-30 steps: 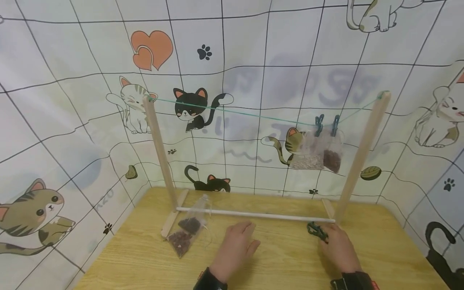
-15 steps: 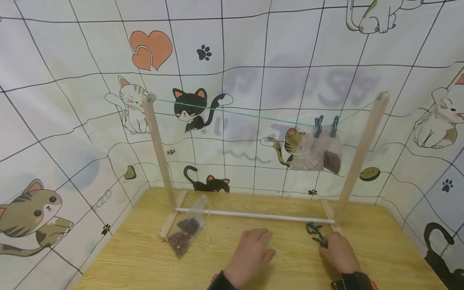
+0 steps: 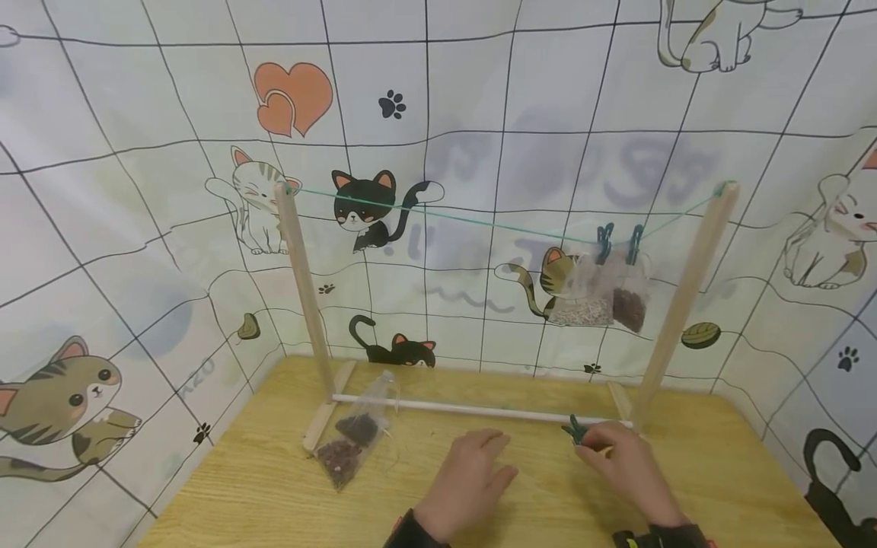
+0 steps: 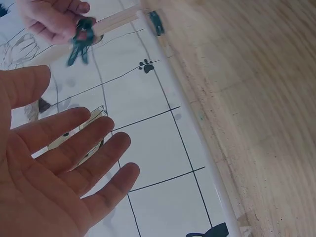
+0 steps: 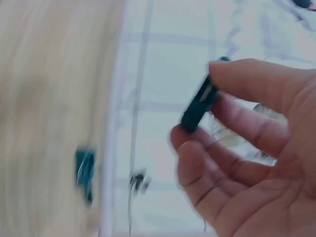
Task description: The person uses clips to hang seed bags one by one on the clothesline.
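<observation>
My right hand (image 3: 626,466) pinches a dark green clothespin (image 3: 574,431) between thumb and fingers, just above the table near the white crossbar. A second clothespin (image 5: 85,170) lies on the wooden surface, visible in both wrist views; my right hand hides it from the head view. My left hand (image 3: 467,481) hovers to the left with fingers spread and nothing in them. From the green string (image 3: 473,221), two clothespins (image 3: 604,243) hold up sheer pouches, one with pale filling (image 3: 582,310) and one with dark brown filling (image 3: 629,308).
Two wooden posts, left (image 3: 301,293) and right (image 3: 688,301), carry the string. A white rod (image 3: 479,410) joins their feet. More sheer pouches with dark and reddish filling (image 3: 339,459) lie by the left foot. Cat-printed cloth (image 3: 466,91) encloses the table (image 3: 240,495).
My right hand has picked up one clothespin from the table and moved left and slightly up with it. My left hand has shifted right from its earliest position, still holding nothing.
</observation>
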Demonstrator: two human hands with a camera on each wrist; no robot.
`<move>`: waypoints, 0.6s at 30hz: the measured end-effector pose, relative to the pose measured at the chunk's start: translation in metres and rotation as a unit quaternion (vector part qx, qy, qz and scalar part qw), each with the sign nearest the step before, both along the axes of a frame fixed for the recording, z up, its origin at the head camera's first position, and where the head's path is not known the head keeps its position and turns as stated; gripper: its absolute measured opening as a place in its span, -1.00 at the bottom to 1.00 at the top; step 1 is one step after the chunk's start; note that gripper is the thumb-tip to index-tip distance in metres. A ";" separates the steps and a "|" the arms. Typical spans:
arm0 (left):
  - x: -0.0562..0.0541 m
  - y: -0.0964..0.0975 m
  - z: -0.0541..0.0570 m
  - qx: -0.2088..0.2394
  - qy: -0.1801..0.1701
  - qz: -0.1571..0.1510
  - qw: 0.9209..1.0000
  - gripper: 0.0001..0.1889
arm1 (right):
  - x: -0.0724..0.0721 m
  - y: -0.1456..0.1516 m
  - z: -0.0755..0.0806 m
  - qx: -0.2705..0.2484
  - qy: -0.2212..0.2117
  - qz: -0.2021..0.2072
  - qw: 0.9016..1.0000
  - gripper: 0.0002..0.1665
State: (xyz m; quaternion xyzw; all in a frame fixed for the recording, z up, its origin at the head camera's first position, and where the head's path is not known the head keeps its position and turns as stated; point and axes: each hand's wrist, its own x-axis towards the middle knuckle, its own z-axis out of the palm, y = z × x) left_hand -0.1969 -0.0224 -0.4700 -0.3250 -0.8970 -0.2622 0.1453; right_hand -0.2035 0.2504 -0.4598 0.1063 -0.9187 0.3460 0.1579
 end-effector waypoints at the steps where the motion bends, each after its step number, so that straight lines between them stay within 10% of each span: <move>1: 0.001 -0.001 0.003 0.015 -0.017 -0.001 1.000 -0.58 | 0.002 -0.006 0.003 -0.024 0.025 0.011 0.999 -0.81; 5: 0.002 -0.006 0.012 0.087 -0.096 -0.005 0.992 -0.56 | 0.009 -0.029 0.011 -0.126 0.062 0.056 0.988 -0.79; 9: 0.001 -0.008 0.018 0.158 -0.151 -0.032 0.975 -0.55 | 0.017 -0.044 0.016 -0.204 0.003 0.096 0.974 -0.91; 18: -0.001 -0.005 0.016 0.261 -0.194 -0.082 0.942 -0.62 | 0.018 -0.067 0.009 -0.264 -0.007 0.215 0.940 -0.87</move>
